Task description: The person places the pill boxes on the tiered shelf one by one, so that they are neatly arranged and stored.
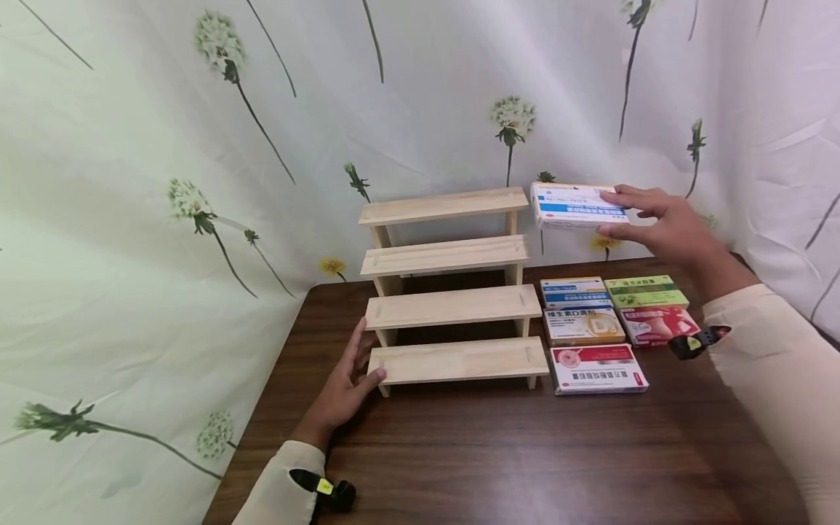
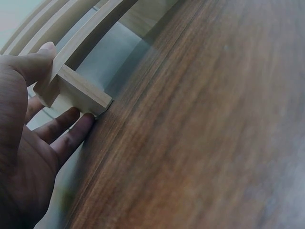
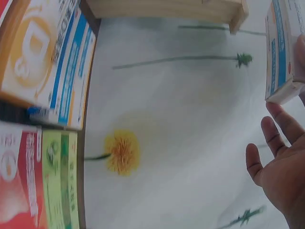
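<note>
My right hand [image 1: 682,226] pinches a white and blue medicine box [image 1: 571,205] by its right end, thumb below and fingers above. The box is up in the air, right of the top step of a wooden four-step display rack [image 1: 453,310]. In the right wrist view, the held medicine box [image 3: 279,52] shows at the right edge, with several fingers spread clear of it. At the rack's lower left end, my left hand [image 1: 344,386] rests with its thumb on the lowest step. In the left wrist view, fairly straight fingers [image 2: 71,136] lie by the rack's side support.
Right of the rack, more medicine boxes lie on the dark wooden table [image 1: 459,452]: a blue and white box [image 1: 574,293], a vitamin D box [image 1: 584,326], a green box [image 1: 646,292], a pink-red box [image 1: 656,324] and a red and white box [image 1: 599,370]. A flower-patterned curtain [image 1: 426,109] hangs behind.
</note>
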`<state>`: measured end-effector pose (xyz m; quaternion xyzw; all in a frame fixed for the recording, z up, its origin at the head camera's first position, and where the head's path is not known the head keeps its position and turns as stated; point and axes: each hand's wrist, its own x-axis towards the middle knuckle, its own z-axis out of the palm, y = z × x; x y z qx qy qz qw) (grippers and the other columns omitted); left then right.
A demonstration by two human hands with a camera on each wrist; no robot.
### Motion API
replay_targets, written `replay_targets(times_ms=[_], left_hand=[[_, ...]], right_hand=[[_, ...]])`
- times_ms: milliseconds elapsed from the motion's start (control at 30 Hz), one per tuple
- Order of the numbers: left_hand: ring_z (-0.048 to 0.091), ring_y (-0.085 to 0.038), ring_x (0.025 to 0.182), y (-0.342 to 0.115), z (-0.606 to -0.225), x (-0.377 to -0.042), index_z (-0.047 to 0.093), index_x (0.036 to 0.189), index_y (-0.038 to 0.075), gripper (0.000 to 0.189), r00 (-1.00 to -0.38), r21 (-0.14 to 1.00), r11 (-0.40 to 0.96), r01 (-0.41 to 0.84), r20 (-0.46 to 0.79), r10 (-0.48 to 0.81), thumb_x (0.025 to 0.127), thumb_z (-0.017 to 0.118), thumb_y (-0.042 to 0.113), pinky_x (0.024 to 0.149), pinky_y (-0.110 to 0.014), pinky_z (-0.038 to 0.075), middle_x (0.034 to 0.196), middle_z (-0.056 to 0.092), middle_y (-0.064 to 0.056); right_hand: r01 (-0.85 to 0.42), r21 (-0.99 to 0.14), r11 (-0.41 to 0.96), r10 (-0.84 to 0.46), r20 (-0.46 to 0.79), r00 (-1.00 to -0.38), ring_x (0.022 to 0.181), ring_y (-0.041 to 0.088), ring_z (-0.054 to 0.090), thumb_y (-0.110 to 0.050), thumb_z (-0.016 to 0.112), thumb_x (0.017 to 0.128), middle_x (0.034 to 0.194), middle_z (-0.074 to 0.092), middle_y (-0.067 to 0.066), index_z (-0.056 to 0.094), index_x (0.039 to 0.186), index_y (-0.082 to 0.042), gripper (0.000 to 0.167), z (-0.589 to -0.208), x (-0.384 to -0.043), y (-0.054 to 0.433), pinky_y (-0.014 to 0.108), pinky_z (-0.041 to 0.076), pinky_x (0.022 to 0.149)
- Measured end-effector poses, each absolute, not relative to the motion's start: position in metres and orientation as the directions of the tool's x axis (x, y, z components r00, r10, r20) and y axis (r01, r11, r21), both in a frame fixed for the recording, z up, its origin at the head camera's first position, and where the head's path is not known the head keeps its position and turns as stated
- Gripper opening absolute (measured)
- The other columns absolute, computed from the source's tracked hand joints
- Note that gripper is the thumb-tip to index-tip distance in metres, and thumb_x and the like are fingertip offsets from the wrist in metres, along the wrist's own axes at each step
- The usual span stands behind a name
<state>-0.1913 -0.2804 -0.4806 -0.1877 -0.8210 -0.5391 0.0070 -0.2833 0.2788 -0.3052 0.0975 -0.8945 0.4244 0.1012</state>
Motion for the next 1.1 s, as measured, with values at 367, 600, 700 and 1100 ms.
replay_targets(times_ms=[367, 600, 700, 1100], left_hand=[[0.042, -0.055, 0.156, -0.279, -0.481, -0.192, 0.0, 0.178, 0.033, 0.099, -0.923, 0.882, 0.337, 0.329, 0.226, 0.311, 0.109, 0.068, 0.013, 0.105, -0.043, 0.058, 0.175, 0.031, -0.03], [0.042, -0.054, 0.157, -0.279, -0.481, -0.193, 0.001, 0.177, 0.037, 0.099, -0.926, 0.876, 0.354, 0.327, 0.222, 0.305, 0.109, 0.069, 0.016, 0.106, -0.046, 0.058, 0.175, 0.032, -0.028], [0.042, -0.055, 0.156, -0.28, -0.482, -0.192, 0.001, 0.177, 0.035, 0.099, -0.928, 0.876, 0.358, 0.323, 0.218, 0.303, 0.109, 0.069, 0.015, 0.106, -0.047, 0.058, 0.175, 0.032, -0.029], [0.041, -0.054, 0.157, -0.28, -0.48, -0.191, 0.001, 0.177, 0.038, 0.099, -0.928, 0.881, 0.349, 0.32, 0.217, 0.303, 0.109, 0.069, 0.016, 0.107, -0.047, 0.057, 0.175, 0.032, -0.028]], right_hand=[[-0.347, -0.76, 0.549, -0.109, 0.347, -0.932, 0.159, 0.038, 0.032, -0.043, 0.085, 0.097, 0.179, 0.036, 0.004, 0.059, 0.156, -0.036, 0.065, -0.299, -0.293, 0.236, 0.063, 0.029, 0.116], [-0.396, -0.772, 0.497, -0.126, 0.387, -0.913, 0.161, 0.039, 0.029, -0.04, 0.083, 0.099, 0.179, 0.038, 0.003, 0.057, 0.159, -0.036, 0.066, -0.303, -0.3, 0.215, 0.075, 0.024, 0.122], [-0.434, -0.761, 0.483, -0.147, 0.418, -0.896, 0.161, 0.041, 0.029, -0.036, 0.081, 0.101, 0.179, 0.037, 0.007, 0.056, 0.161, -0.031, 0.065, -0.306, -0.305, 0.203, 0.076, 0.022, 0.124], [-0.531, -0.644, 0.551, -0.21, 0.51, -0.834, 0.153, 0.041, 0.037, -0.031, 0.083, 0.1, 0.176, 0.04, 0.013, 0.058, 0.16, -0.022, 0.065, -0.305, -0.318, 0.151, 0.074, 0.023, 0.121]])
